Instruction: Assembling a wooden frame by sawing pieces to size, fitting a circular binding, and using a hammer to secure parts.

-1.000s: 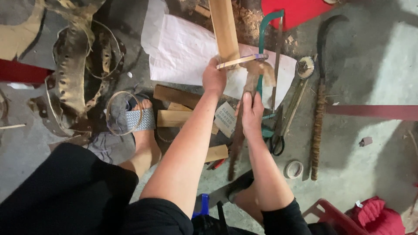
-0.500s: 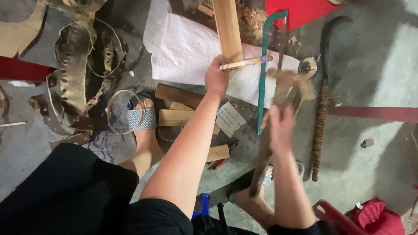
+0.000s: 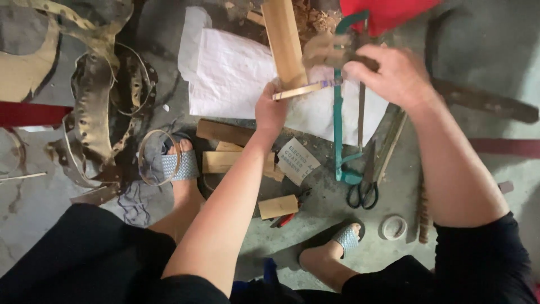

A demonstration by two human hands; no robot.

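Right hand [image 3: 394, 73] higher; one plank [image 3: 286, 42]

Two hands were in view, the left hand [image 3: 271, 110] and the right hand [image 3: 394, 73]. There were two sandalled feet, one green-framed saw [image 3: 338, 124], one pair of black scissors [image 3: 363, 194], one roll of tape [image 3: 394, 227], one upright plank [image 3: 284, 42], and about four short wooden blocks on the floor [image 3: 506, 34].

Black short sleeves [image 3: 478, 253], dark trousers [image 3: 73, 253], grey woven sandals [image 3: 179, 165].
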